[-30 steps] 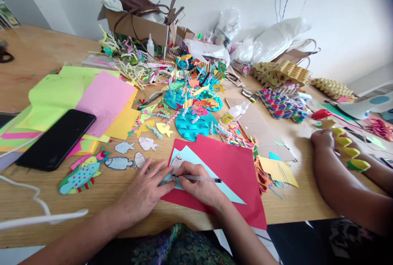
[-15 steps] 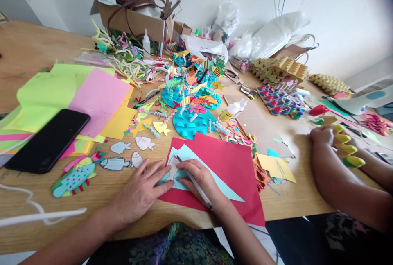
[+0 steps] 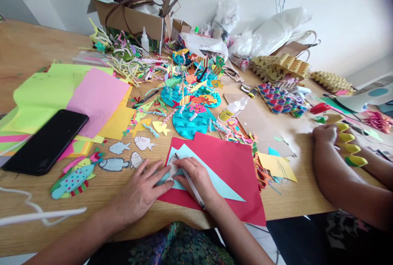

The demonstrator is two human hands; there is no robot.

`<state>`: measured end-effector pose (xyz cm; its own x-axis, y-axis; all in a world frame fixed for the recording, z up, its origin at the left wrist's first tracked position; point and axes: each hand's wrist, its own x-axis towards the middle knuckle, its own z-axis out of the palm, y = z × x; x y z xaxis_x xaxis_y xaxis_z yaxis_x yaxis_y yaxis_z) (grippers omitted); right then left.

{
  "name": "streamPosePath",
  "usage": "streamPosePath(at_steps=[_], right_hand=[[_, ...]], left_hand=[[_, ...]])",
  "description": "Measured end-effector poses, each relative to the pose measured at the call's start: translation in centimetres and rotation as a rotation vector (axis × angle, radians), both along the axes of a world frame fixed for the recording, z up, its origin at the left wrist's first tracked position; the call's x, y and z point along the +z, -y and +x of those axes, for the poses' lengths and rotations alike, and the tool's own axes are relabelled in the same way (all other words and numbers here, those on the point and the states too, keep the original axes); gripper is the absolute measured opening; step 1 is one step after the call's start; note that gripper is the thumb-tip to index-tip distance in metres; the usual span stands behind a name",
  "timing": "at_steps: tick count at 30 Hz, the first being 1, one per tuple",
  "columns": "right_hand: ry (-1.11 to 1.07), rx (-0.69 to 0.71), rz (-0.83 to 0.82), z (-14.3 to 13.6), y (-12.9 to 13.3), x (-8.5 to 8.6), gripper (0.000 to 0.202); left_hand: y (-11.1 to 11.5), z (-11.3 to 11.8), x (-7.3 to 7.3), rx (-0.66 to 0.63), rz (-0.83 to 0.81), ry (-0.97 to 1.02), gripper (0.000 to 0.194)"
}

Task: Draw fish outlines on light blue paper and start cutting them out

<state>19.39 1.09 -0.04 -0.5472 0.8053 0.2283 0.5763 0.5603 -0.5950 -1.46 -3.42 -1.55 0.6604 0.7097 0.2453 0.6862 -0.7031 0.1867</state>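
My right hand (image 3: pixel 196 179) is closed around a clear-barrelled pen (image 3: pixel 194 189), its tip at the upper edge of a small grey paper fish (image 3: pixel 173 167). That fish lies on a light blue sheet (image 3: pixel 211 179), which rests on a larger red sheet (image 3: pixel 233 162). My left hand (image 3: pixel 143 187) lies flat with fingers spread, its fingertips on the fish and the blue sheet. Beside the left fingers are several cut paper fish, among them a grey striped one (image 3: pixel 114 164) and a white one (image 3: pixel 144 143). A dotted blue fish (image 3: pixel 73 182) tops a small pile further left.
A black phone (image 3: pixel 46 140) rests on coloured sheets at left. Decorated blue pieces (image 3: pixel 189 121) and glue bottles (image 3: pixel 230 110) stand beyond the red sheet. At right, another person's hands (image 3: pixel 325 136) hold a yellow-painted egg-carton strip (image 3: pixel 350 148). Boxes and bags line the wall.
My right hand and the pen have shifted slightly left along the fish's upper edge. The left hand keeps its place. At right, the other person's hands have moved a little.
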Motion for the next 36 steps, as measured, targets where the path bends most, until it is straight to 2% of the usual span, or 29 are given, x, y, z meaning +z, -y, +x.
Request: streamPosePath(at_steps=[11,21,27,30,34,36], right_hand=[[0.004,-0.016,0.029,-0.1,0.1,-0.1,0.019],[-0.003,-0.025,0.011,-0.3,0.3,0.2,0.025],[-0.069,-0.011,-0.007,-0.1,0.3,0.6,0.021],[-0.199,-0.02,-0.116,0.2,0.7,1.7,0.015],[-0.281,-0.023,-0.462,0.4,1.0,3.0,0.014],[-0.282,-0.035,-0.533,0.2,1.1,3.2,0.013]], left_hand=[[-0.1,0.1,0.9,-0.013,0.036,0.002,0.032],[0.1,0.2,0.1,0.012,-0.008,0.038,0.031],[0.0,0.1,0.8,-0.006,0.016,-0.004,0.033],[-0.1,0.2,1.1,-0.004,0.022,-0.005,0.035],[-0.1,0.2,1.4,-0.006,0.017,0.01,0.035],[-0.2,0.3,1.5,-0.004,0.009,0.003,0.035]])
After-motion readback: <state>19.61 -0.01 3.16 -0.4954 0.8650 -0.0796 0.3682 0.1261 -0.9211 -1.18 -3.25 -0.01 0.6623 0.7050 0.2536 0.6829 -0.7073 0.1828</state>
